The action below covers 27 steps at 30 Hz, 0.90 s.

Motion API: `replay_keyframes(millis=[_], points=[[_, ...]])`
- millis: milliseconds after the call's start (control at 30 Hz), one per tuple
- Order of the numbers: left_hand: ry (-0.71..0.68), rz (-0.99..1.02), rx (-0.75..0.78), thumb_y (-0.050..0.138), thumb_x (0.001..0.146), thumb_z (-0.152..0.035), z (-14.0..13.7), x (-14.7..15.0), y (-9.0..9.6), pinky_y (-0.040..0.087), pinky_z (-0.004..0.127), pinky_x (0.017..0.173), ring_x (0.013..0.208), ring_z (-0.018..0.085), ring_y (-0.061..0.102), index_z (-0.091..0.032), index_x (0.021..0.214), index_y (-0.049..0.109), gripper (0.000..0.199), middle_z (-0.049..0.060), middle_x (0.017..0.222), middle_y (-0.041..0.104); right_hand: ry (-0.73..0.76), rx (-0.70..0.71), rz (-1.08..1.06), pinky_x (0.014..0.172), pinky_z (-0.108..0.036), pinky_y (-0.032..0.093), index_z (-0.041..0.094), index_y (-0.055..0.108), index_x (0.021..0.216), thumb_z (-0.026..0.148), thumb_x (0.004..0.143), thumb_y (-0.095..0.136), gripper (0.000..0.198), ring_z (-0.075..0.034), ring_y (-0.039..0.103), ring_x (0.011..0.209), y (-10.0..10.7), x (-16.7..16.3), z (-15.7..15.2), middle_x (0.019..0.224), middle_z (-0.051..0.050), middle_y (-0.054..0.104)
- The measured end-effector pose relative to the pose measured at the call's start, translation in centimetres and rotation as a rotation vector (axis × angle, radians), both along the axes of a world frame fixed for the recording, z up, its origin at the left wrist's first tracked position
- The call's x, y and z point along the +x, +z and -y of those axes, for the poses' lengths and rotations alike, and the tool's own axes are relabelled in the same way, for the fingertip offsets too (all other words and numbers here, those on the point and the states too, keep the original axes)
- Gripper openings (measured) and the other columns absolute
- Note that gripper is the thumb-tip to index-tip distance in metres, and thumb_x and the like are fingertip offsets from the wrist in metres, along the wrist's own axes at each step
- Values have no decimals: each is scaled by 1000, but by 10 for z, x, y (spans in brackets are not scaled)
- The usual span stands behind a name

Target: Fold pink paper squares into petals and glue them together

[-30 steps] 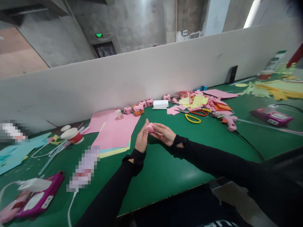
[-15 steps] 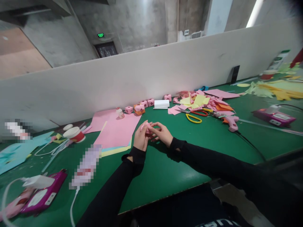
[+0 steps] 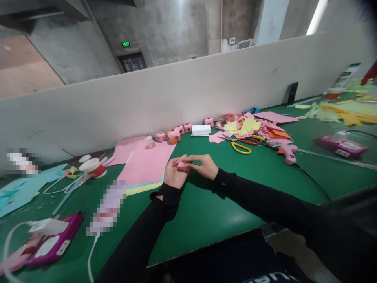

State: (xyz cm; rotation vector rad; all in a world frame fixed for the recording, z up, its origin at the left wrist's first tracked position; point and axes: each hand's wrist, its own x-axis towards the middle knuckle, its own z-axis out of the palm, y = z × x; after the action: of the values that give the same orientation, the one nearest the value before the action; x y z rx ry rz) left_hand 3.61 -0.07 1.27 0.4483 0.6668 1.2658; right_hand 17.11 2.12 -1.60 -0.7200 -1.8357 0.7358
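A small folded pink paper piece [image 3: 183,167] is between my hands above the green table. My left hand [image 3: 174,175] is turned palm up, cradling the piece on its fingers. From the right, my right hand [image 3: 205,167] pinches the piece between thumb and fingers. Part of the piece and some left fingertips are hidden behind my right hand. Just left of my hands lie pink paper sheets [image 3: 144,161], with yellow and blue sheets under them. Beyond, along the divider, stand several folded pink paper cubes [image 3: 160,136], and one orange-and-pink one [image 3: 173,136].
Scissors with red and yellow handles [image 3: 241,147] lie to the right, before a heap of paper scraps [image 3: 250,125]. Farther right is a pink glue gun [image 3: 290,154] with a black cord. A paper cup [image 3: 93,169] and a purple power strip [image 3: 55,241] are on the left.
My left hand has opened out more, with its palm now facing up. The pink paper piece has turned and shows more clearly. My right hand has shifted slightly and still pinches it.
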Motion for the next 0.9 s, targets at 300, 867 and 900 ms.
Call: replay_keyframes(millis=[300,867,900], points=[[126,-91,9,38,93,-33,9,12,5,50,21,56,65,13,62,-7,122,46,39,12,88,63,-96,18,19,82,-28,52,21,69,94,34,80,64,19,-18,69,89,-2,-6,10,96,-3,73],[101,-174,97,40,92,-24,15,13,5,41,35,99,109,21,59,-11,130,42,41,17,115,61,-49,48,-4,87,-25,52,25,72,98,32,80,66,21,-17,68,95,1,-6,16,101,-1,72],[98,-181,99,41,92,-22,14,13,4,43,33,96,106,20,61,-11,131,42,41,17,113,62,-40,63,18,86,-25,52,25,71,100,31,81,64,21,-16,68,93,1,-5,15,102,-1,72]])
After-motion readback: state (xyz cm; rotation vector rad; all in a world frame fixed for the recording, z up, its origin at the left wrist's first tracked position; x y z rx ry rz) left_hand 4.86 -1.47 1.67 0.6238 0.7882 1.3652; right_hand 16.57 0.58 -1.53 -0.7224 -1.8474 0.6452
